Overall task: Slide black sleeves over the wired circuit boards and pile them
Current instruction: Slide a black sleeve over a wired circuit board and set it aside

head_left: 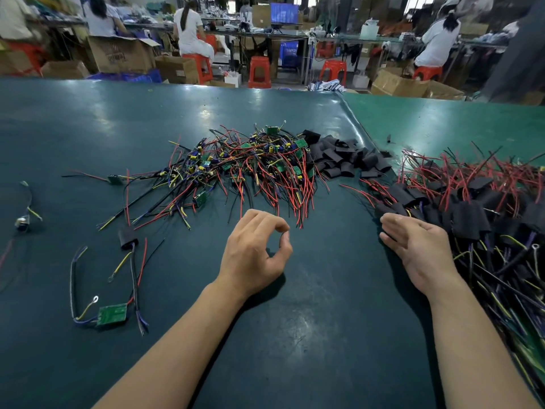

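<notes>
Presently: left hand (254, 255) held over the table (88, 128), fingers loosely curled, nothing gripped; right hand (418, 249) flat-fingered, touching the sleeved pile (472, 214) at right; bare wired boards (250, 163) heaped farther off; black sleeves (345, 157) just right of them.

A dark teal table mat (88, 137) holds green circuit boards (253, 160) tangled in red, black, yellow and blue wires, beside matte black sleeves (345, 160). Orange-red stools (259, 72) stand behind.
</notes>
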Demonstrator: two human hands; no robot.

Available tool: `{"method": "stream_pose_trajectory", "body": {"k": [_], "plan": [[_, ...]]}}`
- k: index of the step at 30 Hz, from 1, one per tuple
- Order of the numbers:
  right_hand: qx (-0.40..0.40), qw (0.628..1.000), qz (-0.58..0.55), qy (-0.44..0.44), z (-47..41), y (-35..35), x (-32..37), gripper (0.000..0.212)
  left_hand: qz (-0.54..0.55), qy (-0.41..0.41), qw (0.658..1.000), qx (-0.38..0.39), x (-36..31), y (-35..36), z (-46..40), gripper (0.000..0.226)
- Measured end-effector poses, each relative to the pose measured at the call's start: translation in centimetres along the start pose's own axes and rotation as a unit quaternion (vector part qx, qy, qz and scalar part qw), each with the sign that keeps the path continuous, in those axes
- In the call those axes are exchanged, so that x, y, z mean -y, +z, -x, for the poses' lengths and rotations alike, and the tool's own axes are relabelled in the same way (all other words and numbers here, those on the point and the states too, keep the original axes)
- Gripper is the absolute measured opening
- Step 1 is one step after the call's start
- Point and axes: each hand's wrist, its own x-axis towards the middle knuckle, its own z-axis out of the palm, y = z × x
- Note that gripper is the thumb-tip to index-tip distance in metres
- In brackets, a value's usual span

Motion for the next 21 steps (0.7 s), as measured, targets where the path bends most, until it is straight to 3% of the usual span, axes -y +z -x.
{"method": "stream_pose_trajectory", "body": {"k": [8, 13, 17, 21], "plan": [[-0.021, 0.996, 0.062, -0.061, 0.1, 0.0, -0.8, 0.016, -0.007, 0.005, 1.000, 0.005, 0.1, 0.1, 0.1, 0.008], [-0.028, 0.937, 0.300, -0.178, 0.8, 0.3, -2.0, 0.013, -0.011, 0.011, 1.000, 0.020, 0.3, 0.4, 0.0, 0.011], [-0.018, 0.909, 0.351, -0.224, 1.6, 0.8, -2.3, 0.015, -0.018, 0.005, 0.999, 0.035, 0.3, 0.6, -0.2, 0.011], [-0.015, 0.908, 0.344, -0.240, 2.0, 1.2, -2.3, 0.015, -0.028, -0.001, 0.999, 0.040, 0.4, 0.8, -0.3, 0.004]]}}
